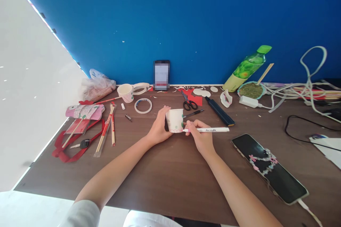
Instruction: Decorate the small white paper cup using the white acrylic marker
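Observation:
My left hand (159, 127) is wrapped round the left side of a white paper cup (175, 120) with green marks, holding it just over the table. A pink scalloped line runs along the cup's lower edge. In my right hand (199, 136) is a white acrylic marker (217, 129), lying almost level. Its tip is at the cup's lower right side; whether it touches cannot be made out. Behind the cup lie a black pen (194, 113) and black-handled scissors (190, 105), the blades over red paper scraps (196, 98).
A second paper cup (125, 93), a tape roll (143, 106) and a propped phone (161, 75) stand toward the blue wall. Wrapped chopsticks (106, 129) lie left. To the right are a dark case (220, 111), a green-capped bottle (246, 68), a charging phone (269, 168) and white cables (306, 90).

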`<state>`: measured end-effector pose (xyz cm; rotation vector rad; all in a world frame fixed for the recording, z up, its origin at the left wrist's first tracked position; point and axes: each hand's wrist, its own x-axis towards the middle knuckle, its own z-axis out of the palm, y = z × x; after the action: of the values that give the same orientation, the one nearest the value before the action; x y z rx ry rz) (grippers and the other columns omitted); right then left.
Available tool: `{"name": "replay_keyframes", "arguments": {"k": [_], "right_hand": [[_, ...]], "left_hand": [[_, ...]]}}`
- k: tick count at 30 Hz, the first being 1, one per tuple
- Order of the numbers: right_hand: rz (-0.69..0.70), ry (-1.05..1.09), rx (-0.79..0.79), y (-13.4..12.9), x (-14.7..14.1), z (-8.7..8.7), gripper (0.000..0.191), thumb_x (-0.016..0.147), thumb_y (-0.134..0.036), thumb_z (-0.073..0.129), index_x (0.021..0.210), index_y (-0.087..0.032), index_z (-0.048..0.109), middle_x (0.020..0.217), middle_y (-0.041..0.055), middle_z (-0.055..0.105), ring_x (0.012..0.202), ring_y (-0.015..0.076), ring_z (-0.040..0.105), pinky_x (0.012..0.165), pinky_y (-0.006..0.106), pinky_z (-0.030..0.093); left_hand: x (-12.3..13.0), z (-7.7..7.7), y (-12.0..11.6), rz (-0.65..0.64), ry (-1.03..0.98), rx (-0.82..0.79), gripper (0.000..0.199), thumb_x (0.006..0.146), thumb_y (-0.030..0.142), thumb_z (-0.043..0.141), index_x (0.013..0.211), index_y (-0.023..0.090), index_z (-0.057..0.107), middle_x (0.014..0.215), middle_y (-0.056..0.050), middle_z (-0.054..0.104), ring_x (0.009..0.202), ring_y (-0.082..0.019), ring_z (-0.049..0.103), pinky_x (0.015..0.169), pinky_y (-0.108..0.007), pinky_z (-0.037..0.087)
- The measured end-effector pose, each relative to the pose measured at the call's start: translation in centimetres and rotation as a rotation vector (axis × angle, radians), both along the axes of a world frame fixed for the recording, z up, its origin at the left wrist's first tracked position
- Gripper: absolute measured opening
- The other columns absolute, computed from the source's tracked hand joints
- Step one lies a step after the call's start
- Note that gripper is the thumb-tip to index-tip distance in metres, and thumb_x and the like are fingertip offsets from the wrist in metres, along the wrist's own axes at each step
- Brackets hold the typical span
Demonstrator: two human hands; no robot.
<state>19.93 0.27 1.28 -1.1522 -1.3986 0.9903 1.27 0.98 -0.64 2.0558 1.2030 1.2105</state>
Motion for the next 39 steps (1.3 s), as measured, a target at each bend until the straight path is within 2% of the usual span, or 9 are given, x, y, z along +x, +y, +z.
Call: {"name": "replay_keyframes", "arguments": {"k": [19, 29, 39], "right_hand": [[-0.018, -0.021, -0.032, 0.08, -0.04, 0.09, 0.044, 0.084, -0.047, 0.062, 0.049, -0.021, 0.055, 0.051, -0.0008, 0.06, 0.058, 0.0158, 0.058, 0.073, 0.032, 0.047], [-0.014, 0.042, -0.049, 0.2, 0.0, -0.16, 0.043, 0.084, -0.047, 0.062, 0.05, -0.021, 0.055, 0.052, -0.001, 0.059, 0.058, 0.0153, 0.057, 0.075, 0.033, 0.048], [0.005, 0.083, -0.054, 0.44, 0.12, -0.58, 0.042, 0.083, -0.045, 0.063, 0.05, -0.021, 0.053, 0.052, -0.0012, 0.058, 0.059, 0.016, 0.057, 0.078, 0.036, 0.05]], "left_hand": [[0.11, 0.41, -0.19, 0.004, -0.005, -0.004, 0.089, 0.07, 0.026, 0.079, 0.139, 0.024, 0.023, 0.143, -0.016, 0.038, 0.143, -0.035, 0.029, 0.116, -0.056, 0.03], [0.09, 0.5, -0.19, 0.002, -0.007, 0.007, 0.087, 0.072, 0.033, 0.077, 0.139, 0.023, 0.023, 0.141, -0.017, 0.039, 0.142, -0.035, 0.031, 0.116, -0.055, 0.031], [0.05, 0.21, -0.04, 0.0, -0.015, 0.007, 0.087, 0.071, 0.029, 0.078, 0.139, 0.023, 0.024, 0.142, -0.017, 0.039, 0.142, -0.036, 0.03, 0.116, -0.055, 0.031]]}}
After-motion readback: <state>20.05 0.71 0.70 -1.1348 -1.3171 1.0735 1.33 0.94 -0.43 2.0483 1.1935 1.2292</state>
